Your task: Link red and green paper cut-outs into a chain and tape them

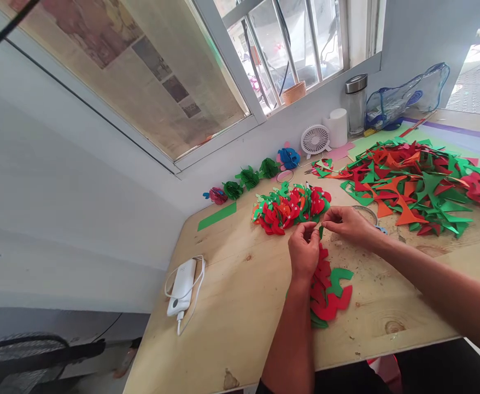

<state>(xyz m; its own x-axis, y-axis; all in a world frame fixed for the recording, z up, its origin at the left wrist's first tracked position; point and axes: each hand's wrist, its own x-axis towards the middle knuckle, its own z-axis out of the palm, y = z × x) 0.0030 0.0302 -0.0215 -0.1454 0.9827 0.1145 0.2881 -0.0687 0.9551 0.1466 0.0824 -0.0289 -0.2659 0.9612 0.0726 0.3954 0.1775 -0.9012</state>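
Observation:
My left hand is closed in a pinch over the tabletop, with a small green paper piece at its fingertips. Close beside it, my right hand also pinches; what its fingertips hold is too small to make out. Under my left wrist and forearm lies a loose pile of curved red paper cutouts and green paper cutouts, partly hidden. Just beyond my hands sits a heap of red, orange and green cutouts with small pale squares on them. A ring-shaped roll of tape is partly covered by my right hand.
Paper scraps are heaped at the right. A white power bank with its cable lies on the left of the wooden table. Along the wall stand folded paper figures, a small fan and a glass bottle.

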